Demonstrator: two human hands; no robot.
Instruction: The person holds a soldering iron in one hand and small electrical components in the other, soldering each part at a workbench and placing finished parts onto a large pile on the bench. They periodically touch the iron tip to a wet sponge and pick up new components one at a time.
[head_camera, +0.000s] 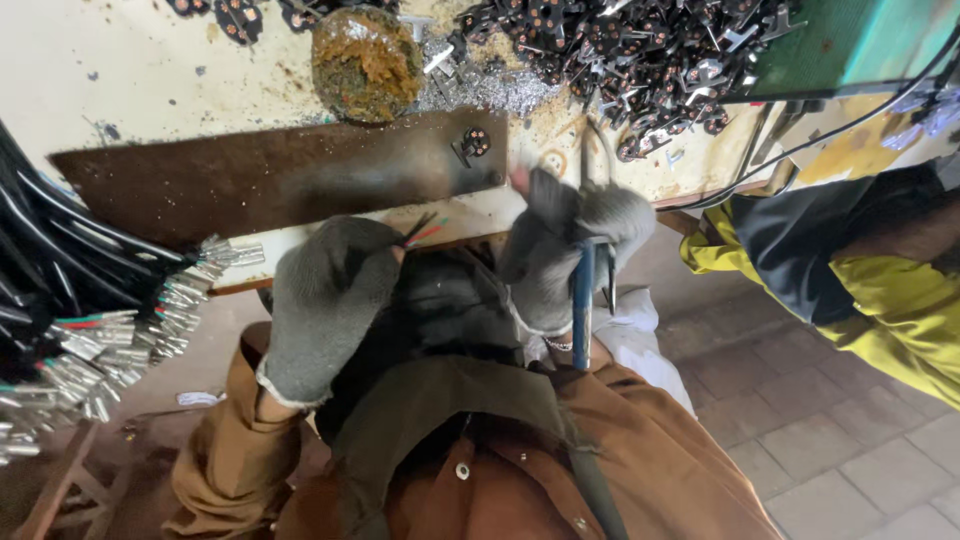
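Left hand (325, 300), in a grey knit glove, is clenched around a short cable end (420, 232); red, green and dark wire tips are seen poking out past the fingers (375, 245). Right hand (570, 250), gloved the same, is closed around a blue-handled tool (583, 300), handles pointing down toward the lap, metal tip up at the worktop (120, 90) edge. The two hands are held close together, just in front of the worktop edge, cable end just left of the tool. Motion blur on the right glove.

A rusty brown metal plate (270, 175) is laid flat on the worktop right beyond the hands, a small black part (472, 143) resting on its right end. Behind it, a lump of brownish paste (367, 62) and a heap of small black and metal parts (640, 55) are seen. At left, a bundle of black cables with silver crimped terminals (110, 340) is hung. Another person's yellow and black sleeve (850, 270) is at right.
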